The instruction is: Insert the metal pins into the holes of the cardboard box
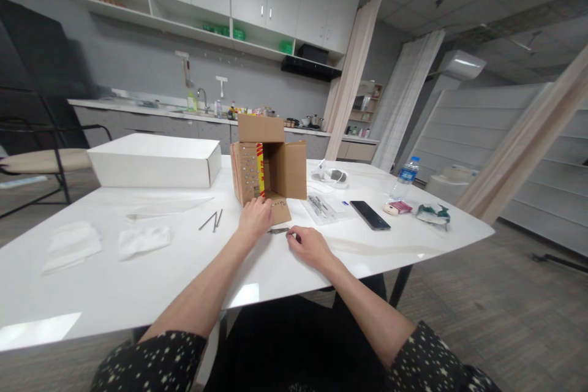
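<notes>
An open cardboard box (295,170) stands on the table with its opening towards me and its flaps spread. Its left side is dotted with small pale spots, and a red and yellow strip runs along the edge. My left hand (256,218) is at the lower front of the box, fingers curled over its edge by the bottom flap (281,214). Just in front of that flap lies a slim dark metal piece (277,231). My right hand (310,246) rests on the table, with thumb and forefinger pinched at the right end of this piece.
Left of the box are several long nails or screws (214,220), white cloths (144,240) and a large white box (154,162). On the right lie a clear bag of metal parts (324,208), a phone (370,215), small packets (397,207) and a water bottle (406,177).
</notes>
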Demonstrator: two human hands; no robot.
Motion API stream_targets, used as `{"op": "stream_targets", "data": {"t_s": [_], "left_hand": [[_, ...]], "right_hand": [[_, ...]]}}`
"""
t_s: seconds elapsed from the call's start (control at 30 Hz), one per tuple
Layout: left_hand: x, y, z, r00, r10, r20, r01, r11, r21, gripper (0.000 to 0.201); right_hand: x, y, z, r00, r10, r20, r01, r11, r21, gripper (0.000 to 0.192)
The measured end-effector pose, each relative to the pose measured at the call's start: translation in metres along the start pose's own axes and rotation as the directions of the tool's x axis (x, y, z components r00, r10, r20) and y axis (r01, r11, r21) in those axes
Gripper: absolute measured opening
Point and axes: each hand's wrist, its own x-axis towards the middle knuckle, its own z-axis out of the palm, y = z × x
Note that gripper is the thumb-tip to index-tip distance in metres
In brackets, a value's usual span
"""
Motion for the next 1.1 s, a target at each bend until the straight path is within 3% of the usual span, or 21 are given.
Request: {"op": "stream_targets", "data": {"t_s": [0.73, 1.1], "left_hand": [[-0.0006, 0.0032, -0.0028, 0.999, 0.044, 0.013, -0.044, 0.999, 0.0, 0.025], [-0.0027, 0.0037, -0.0046, 1.0, 0.005, -0.015, -0.005, 1.0, 0.002, 0.027]], "right_hand": [[0.0005, 0.0004, 0.0013, 1.0, -0.014, 0.002, 0.014, 1.0, -0.009, 0.024], [-0.0005, -0.0018, -0.0009, 1.0, -0.003, 0.006, 0.003, 1.0, -0.005, 0.025]]}}
